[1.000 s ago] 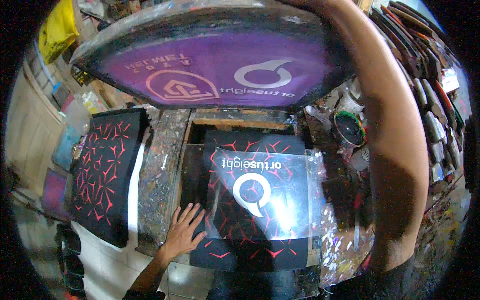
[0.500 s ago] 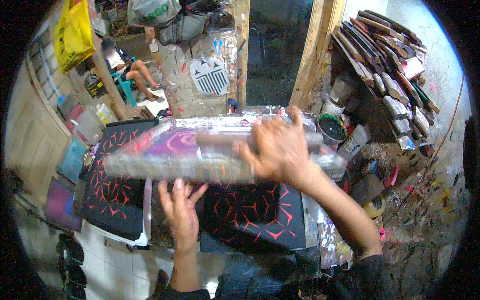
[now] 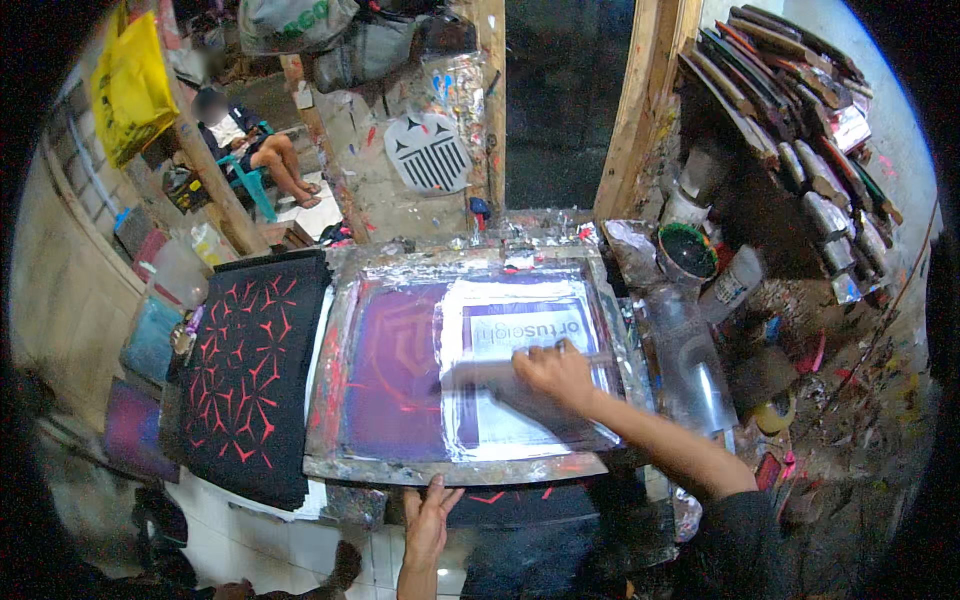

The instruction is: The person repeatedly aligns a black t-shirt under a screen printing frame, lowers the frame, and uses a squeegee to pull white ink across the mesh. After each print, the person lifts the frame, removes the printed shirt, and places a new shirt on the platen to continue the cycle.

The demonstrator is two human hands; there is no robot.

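Observation:
A screen-printing frame point(image 3: 335, 468) lies flat over black printed fabric point(image 3: 520, 505), whose front strip shows below it. Its mesh is purple on the left, with a white-bordered design on the right. My right hand point(image 3: 560, 378) is closed around a dark squeegee point(image 3: 478, 380), blurred by motion, above the mesh. Whether the squeegee touches the mesh I cannot tell. At the frame's front edge, my left hand point(image 3: 428, 525) has its fingers stretched and apart, the tips against the edge. Left of the frame lies a stack of black fabric pieces point(image 3: 240, 365) with red angular patterns.
Right of the frame stand a bucket of dark ink point(image 3: 687, 250) and a clear container point(image 3: 733, 280). Many squeegees point(image 3: 800, 130) lean on a rack at the upper right. A person point(image 3: 265, 150) sits on a green chair at the back left.
The frame, tilted up and blurred before, now lies flat over the fabric. My right hand has lowered with the squeegee over the mesh. My left hand has moved down and toward me.

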